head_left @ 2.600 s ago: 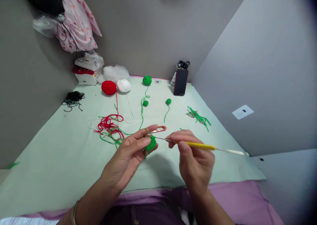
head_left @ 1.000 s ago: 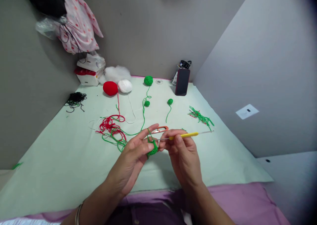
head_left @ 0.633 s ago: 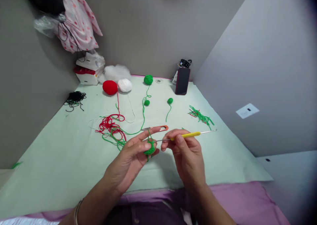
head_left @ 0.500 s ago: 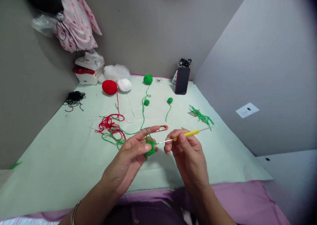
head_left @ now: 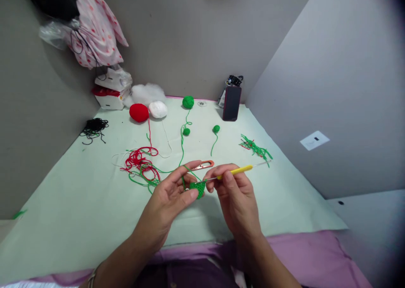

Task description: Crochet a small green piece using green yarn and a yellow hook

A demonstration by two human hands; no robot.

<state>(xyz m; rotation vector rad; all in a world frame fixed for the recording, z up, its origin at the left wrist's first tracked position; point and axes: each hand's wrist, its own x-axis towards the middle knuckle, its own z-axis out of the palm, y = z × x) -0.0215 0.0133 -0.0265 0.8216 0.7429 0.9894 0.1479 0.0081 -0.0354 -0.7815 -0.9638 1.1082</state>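
Between the thumb and fingers of my left hand [head_left: 167, 197] is a small green crochet piece [head_left: 198, 189]. Green yarn runs over the raised left index finger down to the piece. My right hand [head_left: 237, 195] grips a crochet hook [head_left: 236, 171] by its yellow handle, and the metal tip lies at the upper edge of the green piece. The right fingertips are close beside the piece; whether they touch it I cannot tell. Just beyond the hands lies an orange-handled thread snipper [head_left: 207, 164], partly hidden by my left index finger.
A red yarn ball [head_left: 139, 112], a white ball [head_left: 157, 110] and a green ball [head_left: 188, 102] stand at the back. Tangled red yarn [head_left: 139, 161] lies left. Two small green pieces, one a crochet ball [head_left: 216, 129], sit mid-table. A phone [head_left: 232, 104] leans back right, near yarn scraps [head_left: 256, 148].
My right hand has moved slightly left, bringing the hook over the piece's top edge. The green piece has turned and shifted a little right in my left fingers.
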